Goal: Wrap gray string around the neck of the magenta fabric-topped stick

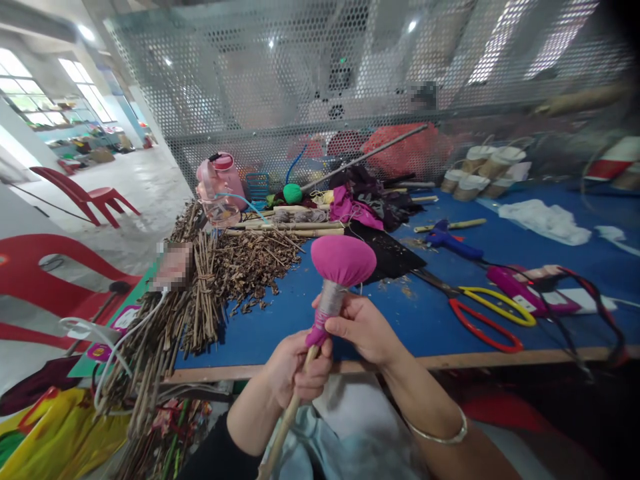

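Held upright and slightly tilted over the table's front edge is a padded mallet [343, 259], a wooden stick with a rounded magenta cloth head. Silvery grey thread [331, 299] is wound tightly round the cloth's neck. My left hand [295, 368] is closed round the stick and the cloth's lower end. My right hand [367, 330] grips the bound neck, thumb in front and its other fingers partly hidden behind. A black cloth [387, 257] lies just behind the mallet head. Scissors [453, 291] with red and yellow handles lie to the right of my hands.
Dry twigs [203, 300] and shrivelled plant bits [263, 260] cover the table's left side. To the right are a blue glue gun [455, 241], a magenta power strip [530, 293] and white stuffing [545, 221]. A pink jug [227, 180] stands before the perforated metal screen [280, 87].
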Demonstrator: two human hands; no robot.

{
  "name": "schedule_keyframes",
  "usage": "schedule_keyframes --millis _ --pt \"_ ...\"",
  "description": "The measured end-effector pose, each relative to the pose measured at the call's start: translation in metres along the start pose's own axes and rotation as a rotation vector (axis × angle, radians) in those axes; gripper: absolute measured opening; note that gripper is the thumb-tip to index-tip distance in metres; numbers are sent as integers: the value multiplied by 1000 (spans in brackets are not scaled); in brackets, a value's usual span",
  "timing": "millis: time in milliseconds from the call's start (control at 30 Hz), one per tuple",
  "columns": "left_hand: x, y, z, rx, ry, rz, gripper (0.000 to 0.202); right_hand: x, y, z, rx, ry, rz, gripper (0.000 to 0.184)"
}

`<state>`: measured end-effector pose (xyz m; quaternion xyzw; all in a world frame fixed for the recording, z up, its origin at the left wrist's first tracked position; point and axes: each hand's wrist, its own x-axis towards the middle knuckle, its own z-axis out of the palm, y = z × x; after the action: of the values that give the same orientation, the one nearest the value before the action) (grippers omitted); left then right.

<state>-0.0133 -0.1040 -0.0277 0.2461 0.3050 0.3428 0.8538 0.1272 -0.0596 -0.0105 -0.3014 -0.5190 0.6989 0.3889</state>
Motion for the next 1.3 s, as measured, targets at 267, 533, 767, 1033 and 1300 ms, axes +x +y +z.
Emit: schedule_keyframes --millis 267,533,767,1033,1300 --pt "-5 0 13 471 431 455 38 1 12 0 -105 101 -43 28" --pt "0 -3 5 380 451 450 31 -16 -1 -2 -186 63 -14 29" --pt "-3 3 13 276 398 434 30 -15 6 0 314 79 67 29" --pt "-18 8 6 -56 67 172 24 -11 11 -3 266 51 57 34" --pt "-9 3 -9 -121 -178 -90 23 -5 14 -4 45 29 -16 35"
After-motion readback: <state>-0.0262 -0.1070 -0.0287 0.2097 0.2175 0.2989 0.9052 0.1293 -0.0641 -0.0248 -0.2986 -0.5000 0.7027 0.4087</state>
